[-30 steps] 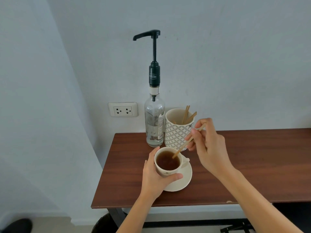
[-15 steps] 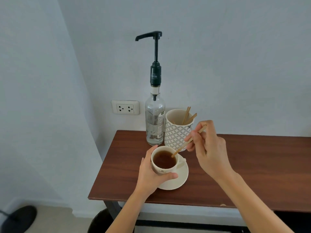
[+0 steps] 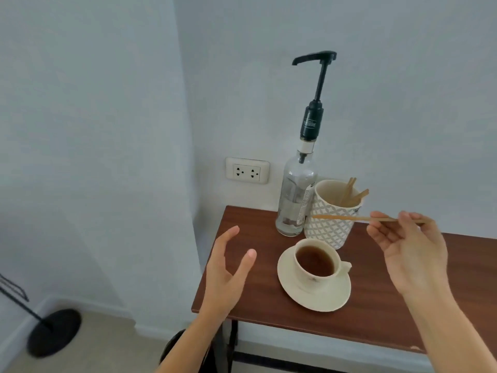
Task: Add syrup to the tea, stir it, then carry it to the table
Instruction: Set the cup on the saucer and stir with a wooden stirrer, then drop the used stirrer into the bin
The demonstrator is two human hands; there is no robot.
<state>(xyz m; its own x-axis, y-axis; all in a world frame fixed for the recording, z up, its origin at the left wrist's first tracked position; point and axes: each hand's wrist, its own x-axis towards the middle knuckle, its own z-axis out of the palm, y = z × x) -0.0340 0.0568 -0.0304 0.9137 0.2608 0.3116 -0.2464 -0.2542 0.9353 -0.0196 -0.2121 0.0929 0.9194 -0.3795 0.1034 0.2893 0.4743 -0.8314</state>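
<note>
A cream cup of brown tea [image 3: 317,263] stands on a cream saucer [image 3: 314,294] near the left end of a dark wooden table [image 3: 269,292]. Behind it is a clear syrup bottle [image 3: 295,195] with a tall black pump. My left hand [image 3: 228,270] hovers open to the left of the cup, touching nothing. My right hand [image 3: 411,249] is raised to the right of the cup, fingers pinching a wooden stir stick [image 3: 349,218] that lies level in the air, out of the tea.
A patterned white holder [image 3: 330,224] with several wooden sticks stands beside the bottle. A wall socket [image 3: 247,170] is at the back left. On the floor at the left is a black round stand base [image 3: 53,332]. The table's left edge is close to my left hand.
My left hand let go of the cup and moved left, opening. My right hand lifted the stick out of the tea and drew it to the right. The view shifted left.
</note>
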